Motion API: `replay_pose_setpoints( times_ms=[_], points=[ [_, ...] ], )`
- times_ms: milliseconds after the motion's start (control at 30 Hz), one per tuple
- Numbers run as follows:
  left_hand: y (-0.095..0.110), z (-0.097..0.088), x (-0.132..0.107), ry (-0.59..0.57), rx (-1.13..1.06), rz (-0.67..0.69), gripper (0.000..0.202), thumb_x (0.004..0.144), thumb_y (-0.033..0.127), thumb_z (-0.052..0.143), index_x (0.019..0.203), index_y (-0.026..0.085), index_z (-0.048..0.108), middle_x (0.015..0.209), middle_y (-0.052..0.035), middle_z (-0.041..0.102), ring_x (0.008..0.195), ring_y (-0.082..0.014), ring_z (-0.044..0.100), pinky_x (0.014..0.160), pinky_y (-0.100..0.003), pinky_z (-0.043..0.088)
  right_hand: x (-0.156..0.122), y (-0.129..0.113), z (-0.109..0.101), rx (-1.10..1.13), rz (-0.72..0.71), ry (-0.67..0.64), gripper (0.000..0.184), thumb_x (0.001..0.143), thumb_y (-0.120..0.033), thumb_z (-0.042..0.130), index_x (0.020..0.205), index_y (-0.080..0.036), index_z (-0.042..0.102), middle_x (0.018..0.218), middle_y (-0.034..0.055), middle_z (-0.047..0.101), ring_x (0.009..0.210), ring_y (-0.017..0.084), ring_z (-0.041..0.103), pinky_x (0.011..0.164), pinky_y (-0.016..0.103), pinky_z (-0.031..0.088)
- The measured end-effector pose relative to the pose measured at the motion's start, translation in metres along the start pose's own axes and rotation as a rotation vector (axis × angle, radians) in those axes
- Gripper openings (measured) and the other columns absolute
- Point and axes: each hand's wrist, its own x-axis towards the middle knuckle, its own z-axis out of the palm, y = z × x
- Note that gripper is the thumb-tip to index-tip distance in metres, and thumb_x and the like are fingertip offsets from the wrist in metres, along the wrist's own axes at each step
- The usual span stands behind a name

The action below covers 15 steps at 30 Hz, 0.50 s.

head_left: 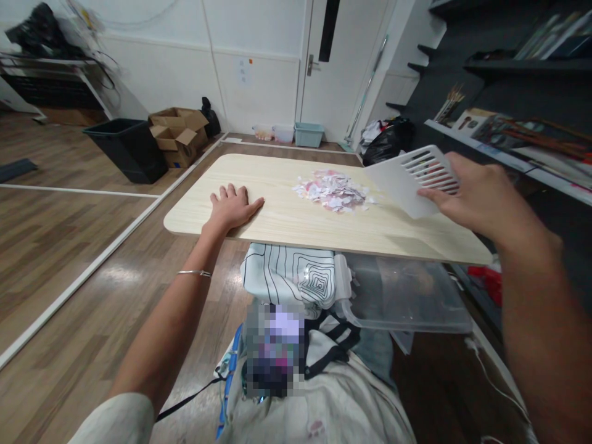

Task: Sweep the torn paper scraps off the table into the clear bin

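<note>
My left hand (232,208) lies flat on the near left part of a light wooden table (287,216), fingers spread, holding nothing. My right hand (472,194) grips a white slotted plastic scoop (407,179) by its slotted end, with the flat blade angled down toward the tabletop. A pile of torn pink and white paper scraps (335,189) lies on the table just left of the scoop's blade, apart from it.
A clear plastic bin (407,296) sits under the table's near right edge. A black bin (127,148) and cardboard boxes (178,132) stand on the floor at left. Dark shelves (509,92) line the right wall. A black bag (388,142) lies beyond the table.
</note>
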Motion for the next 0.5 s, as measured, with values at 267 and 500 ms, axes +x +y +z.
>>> replay_pose_setpoints(
  times_ms=[267, 500],
  points=[
    [-0.004, 0.003, 0.002, 0.019, -0.054, 0.007, 0.097, 0.111, 0.081, 0.03, 0.177, 0.016, 0.061, 0.195, -0.0332, 0.05, 0.185, -0.0586, 0.038, 0.144, -0.084, 0.033, -0.024, -0.003, 0.016, -0.166, -0.126, -0.347, 0.035, 0.115, -0.014, 0.06, 0.124, -0.017, 0.094, 0.115, 0.0276, 0.092, 0.104, 0.04, 0.085, 0.088, 0.042, 0.054],
    [-0.002, 0.002, 0.001, 0.005, -0.009, -0.003, 0.1, 0.113, 0.079, 0.026, 0.178, 0.011, 0.059, 0.198, -0.0356, 0.043, 0.185, -0.058, 0.037, 0.146, -0.08, 0.033, -0.029, 0.001, 0.036, -0.115, -0.172, -0.363, 0.053, 0.113, -0.009, 0.055, 0.149, -0.014, 0.094, 0.149, 0.0245, 0.09, 0.137, 0.039, 0.085, 0.115, 0.042, 0.061]
  ],
)
